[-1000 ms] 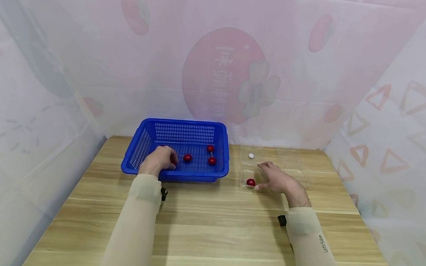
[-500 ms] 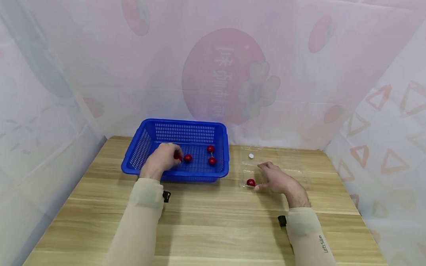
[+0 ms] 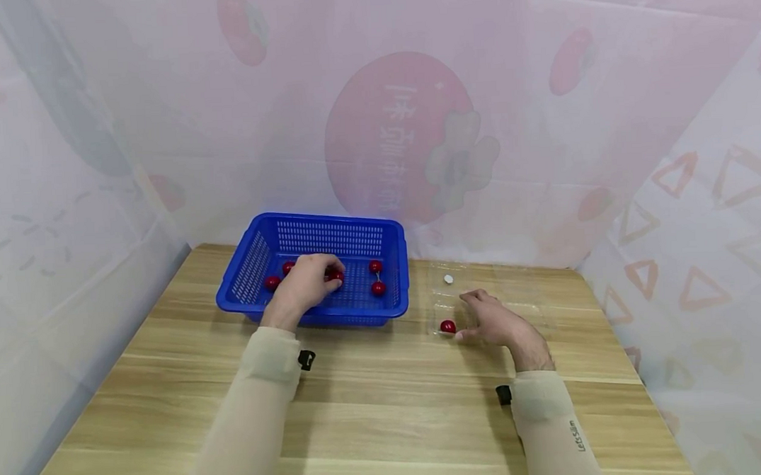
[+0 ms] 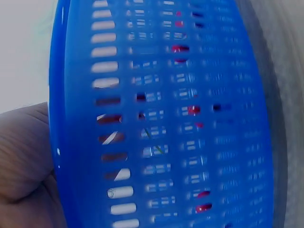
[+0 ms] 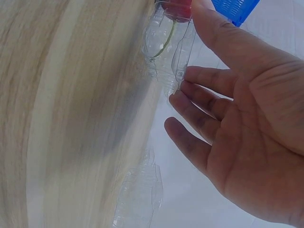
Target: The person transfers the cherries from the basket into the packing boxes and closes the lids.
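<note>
cherries [image 3: 272, 283] 6 vis., poss. more hid | blue bskt [image 3: 358, 312] 1 | clr box [image 3: 444, 308] 1 | wht dot [image 3: 448, 279] 1

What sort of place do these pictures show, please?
Probably a small indoor booth: a wood-grain table has printed sheets hanging behind it and at both sides, and on it are a blue basket and a clear plastic container.

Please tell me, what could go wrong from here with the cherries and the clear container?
The cherry in the left grip looks round and glossy, so it might slip and drop into the blue basket. The clear container looks thin; the right grip could bend or shift it by pressing.
</note>
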A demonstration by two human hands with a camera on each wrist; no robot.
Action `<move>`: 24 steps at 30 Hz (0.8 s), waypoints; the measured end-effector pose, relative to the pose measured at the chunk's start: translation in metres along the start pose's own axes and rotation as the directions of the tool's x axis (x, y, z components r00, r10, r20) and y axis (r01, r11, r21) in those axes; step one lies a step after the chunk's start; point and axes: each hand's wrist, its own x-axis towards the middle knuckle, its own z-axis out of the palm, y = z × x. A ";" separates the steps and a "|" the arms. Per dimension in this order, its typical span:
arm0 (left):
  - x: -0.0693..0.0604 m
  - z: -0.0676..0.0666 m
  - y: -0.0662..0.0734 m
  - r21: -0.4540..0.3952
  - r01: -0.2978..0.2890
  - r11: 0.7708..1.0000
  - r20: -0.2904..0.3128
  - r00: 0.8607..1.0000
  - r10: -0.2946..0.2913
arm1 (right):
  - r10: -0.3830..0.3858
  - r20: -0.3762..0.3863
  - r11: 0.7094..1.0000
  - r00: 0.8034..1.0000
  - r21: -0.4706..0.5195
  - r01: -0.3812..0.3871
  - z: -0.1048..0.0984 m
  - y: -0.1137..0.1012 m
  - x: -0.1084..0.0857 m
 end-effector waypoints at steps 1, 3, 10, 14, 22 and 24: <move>0.000 0.001 0.002 -0.005 -0.006 1.000 -0.005 1.000 0.006 | 0.000 0.000 1.000 1.000 0.000 0.000 0.000 0.000 0.000; 0.000 0.004 0.006 -0.010 -0.019 1.000 -0.012 1.000 0.018 | -0.003 -0.002 1.000 1.000 -0.004 0.003 0.000 -0.001 0.000; -0.001 0.013 0.023 -0.027 -0.047 0.999 -0.021 0.999 0.046 | -0.007 -0.004 1.000 1.000 -0.013 0.007 0.001 0.000 0.001; -0.001 0.017 0.032 -0.017 -0.067 0.998 -0.025 0.997 0.067 | -0.011 -0.006 1.000 1.000 -0.025 0.011 0.001 0.000 0.001; -0.003 0.022 0.051 -0.012 -0.117 0.993 -0.043 0.992 0.116 | -0.005 -0.005 1.000 1.000 -0.010 0.005 0.002 0.000 0.002; -0.003 0.023 0.056 -0.008 -0.128 0.992 -0.046 0.991 0.128 | 0.002 -0.002 1.000 1.000 -0.001 -0.002 0.002 -0.001 0.002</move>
